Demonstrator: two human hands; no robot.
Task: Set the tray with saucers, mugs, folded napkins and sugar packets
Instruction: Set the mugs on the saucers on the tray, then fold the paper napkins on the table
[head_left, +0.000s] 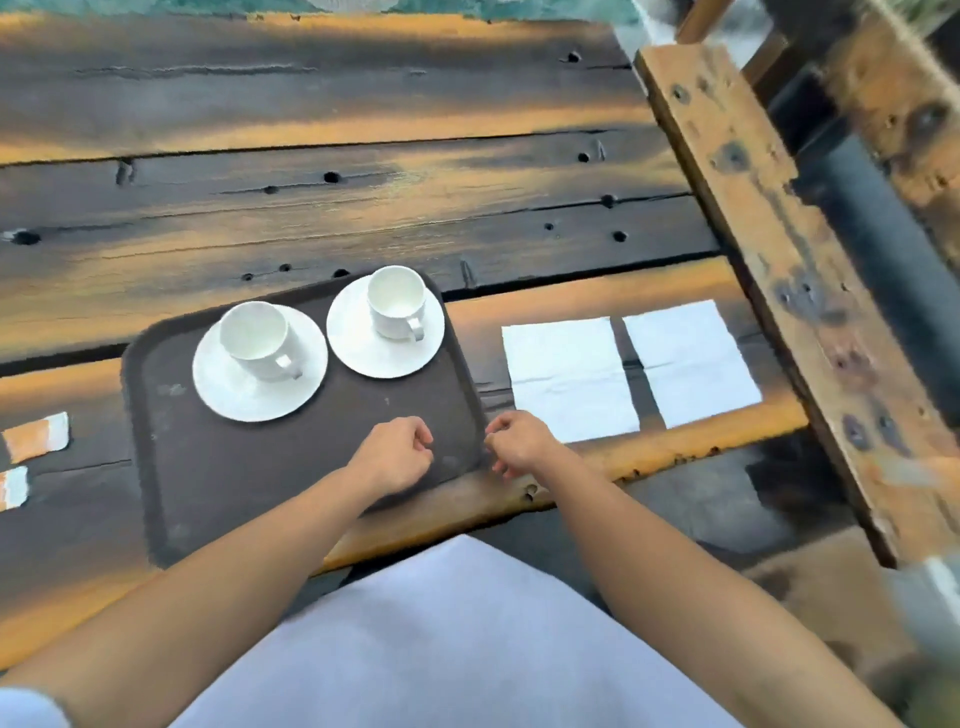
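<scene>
While our view looks down over a weathered wooden table (363, 208), we record a dark brown tray (218, 467) lying near its front edge. Two white saucers sit side by side on the far half of the tray: the left saucer (228, 389) carries the left mug (257, 338), and the right saucer (363, 358) carries the right mug (396, 301). Both mugs stand upright, appear empty, and have their handles turned toward us and to the right.

Our left hand (395, 454) hovers over the near right part of the tray, fingers curled into a loose fist, holding nothing we can see. Our right hand (519, 441) is at the tray's right rim, fingers likewise curled; whether it touches the rim we cannot tell, and it grips nothing visible.

Off the tray, to its right, two white napkins lie flat and unfolded on the table: the nearer napkin (566, 379) just beside the tray, the farther napkin (691, 358) beside it with a narrow gap between. To the left of the tray, two sugar packets lie on the table: the upper packet (36, 436) and the lower packet (13, 488), the latter cut by the frame edge.
</scene>
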